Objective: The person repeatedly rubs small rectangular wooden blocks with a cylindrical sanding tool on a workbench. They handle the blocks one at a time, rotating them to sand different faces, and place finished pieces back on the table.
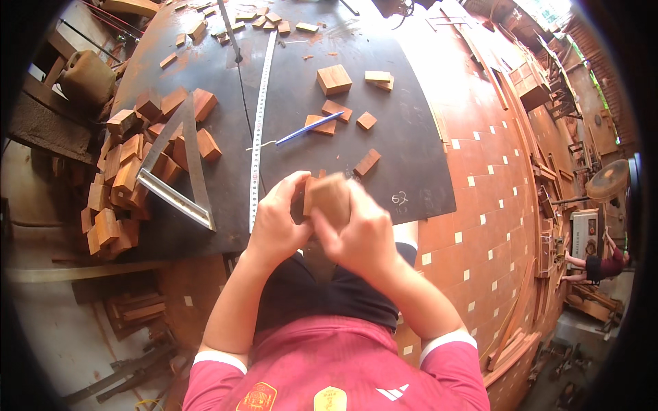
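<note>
Over the near edge of the dark tabletop [288, 82], my left hand [275, 218] is closed on a small wooden block [308, 196], mostly hidden behind the other one. My right hand [364, 229] grips a second, lighter wooden block [331, 195], slightly blurred, close against the first; I cannot tell whether they touch. Just beyond my hands, a blue pen [310, 128] lies across a wooden block. Several loose blocks, among them a larger cube-like block [334, 79], rest nearby. A long steel ruler [260, 127] runs away from me, left of my hands.
To the left is a heap of wooden blocks [127, 175] with a metal set square [202, 171] leaning over it. Small offcuts [272, 18] lie at the far end. Right of the table are a tiled floor [480, 198], stacked timber [510, 356] and a distant person [603, 266].
</note>
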Tool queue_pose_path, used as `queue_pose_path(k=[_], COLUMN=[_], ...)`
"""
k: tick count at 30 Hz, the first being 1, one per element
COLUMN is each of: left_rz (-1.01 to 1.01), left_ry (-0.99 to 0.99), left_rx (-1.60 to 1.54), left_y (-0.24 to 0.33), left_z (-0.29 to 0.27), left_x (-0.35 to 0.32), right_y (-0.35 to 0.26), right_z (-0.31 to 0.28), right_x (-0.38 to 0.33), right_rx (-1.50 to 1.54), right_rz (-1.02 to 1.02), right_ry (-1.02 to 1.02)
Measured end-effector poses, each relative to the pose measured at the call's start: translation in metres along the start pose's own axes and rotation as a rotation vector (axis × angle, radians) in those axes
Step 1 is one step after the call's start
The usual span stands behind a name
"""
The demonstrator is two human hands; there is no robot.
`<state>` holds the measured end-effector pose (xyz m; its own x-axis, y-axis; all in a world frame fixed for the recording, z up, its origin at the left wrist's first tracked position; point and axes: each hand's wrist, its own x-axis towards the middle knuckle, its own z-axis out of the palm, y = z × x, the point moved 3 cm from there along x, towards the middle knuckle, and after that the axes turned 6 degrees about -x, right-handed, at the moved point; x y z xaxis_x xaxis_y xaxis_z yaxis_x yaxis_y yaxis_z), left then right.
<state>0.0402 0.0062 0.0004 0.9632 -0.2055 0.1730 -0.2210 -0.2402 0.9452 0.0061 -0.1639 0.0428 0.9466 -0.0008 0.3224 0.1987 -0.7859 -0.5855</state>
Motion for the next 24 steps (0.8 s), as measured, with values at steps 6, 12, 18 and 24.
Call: queue_pose_path(k=[6, 12, 18, 24], left_rz=[0.017, 0.174, 0.288, 0.105], left_ry=[-0.007, -0.020, 0.040, -0.299], left_rx=[-0.005, 0.218, 0.464, 0.652], left_y=[0.003, 0.043, 0.083, 0.068], left_z=[-0.002, -0.027, -0.041, -0.030], left_x=[0.005, 0.016, 0.034, 0.037], right_y=[0.036, 0.061, 0.076, 0.076], right_z=[-0.018, -0.047, -0.065, -0.083], right_x=[0.034, -0.010, -0.051, -0.067], right_rx=[0.374, 0.599, 0.599, 0.547], right_rz=[0.359, 0.458, 0.514, 0.515], right_ry=[-0.131, -0.096, -0.120, -0.160])
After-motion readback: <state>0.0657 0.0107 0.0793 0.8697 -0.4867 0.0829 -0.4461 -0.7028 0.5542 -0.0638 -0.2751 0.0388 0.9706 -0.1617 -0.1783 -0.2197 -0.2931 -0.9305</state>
